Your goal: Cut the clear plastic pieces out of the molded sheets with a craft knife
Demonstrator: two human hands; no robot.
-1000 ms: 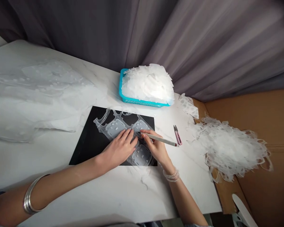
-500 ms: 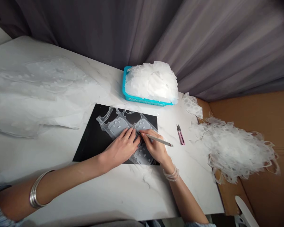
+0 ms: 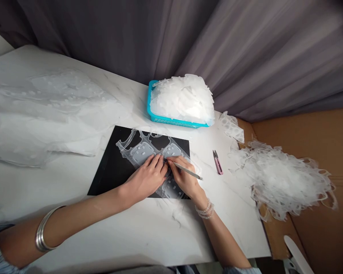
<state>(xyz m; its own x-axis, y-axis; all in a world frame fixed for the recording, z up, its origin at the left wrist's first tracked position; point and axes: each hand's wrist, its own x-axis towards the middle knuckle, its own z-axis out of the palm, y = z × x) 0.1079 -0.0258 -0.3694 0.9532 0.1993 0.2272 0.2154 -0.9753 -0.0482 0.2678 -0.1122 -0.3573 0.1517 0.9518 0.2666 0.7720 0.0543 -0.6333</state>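
A translucent sheet of moulded rubbery pads (image 3: pixel 143 153) lies on a black mat (image 3: pixel 105 167) in the middle of the table. My left hand (image 3: pixel 148 173) rests on the sheet with its fingers stretched out, pressing it down. My right hand (image 3: pixel 185 179) grips a slim pen-like tool (image 3: pixel 188 171), whose back end points to the lower right. The tool's tip is hidden by my fingers, close beside my left fingertips. Part of the sheet shows below and between both hands.
Behind the mat stands a blue basket (image 3: pixel 150 102) heaped with translucent pieces (image 3: pixel 185 97). Pink thread snips (image 3: pixel 218 163) lie to the right. A pile of stringy clear scraps (image 3: pixel 286 179) spills over a cardboard box (image 3: pixel 317 140). Translucent sheets (image 3: pixel 45 110) cover the table's left side.
My right hand has shifted slightly left, and the tool's back end has swung a little left and down. My left hand and the sheet stay nearly still.
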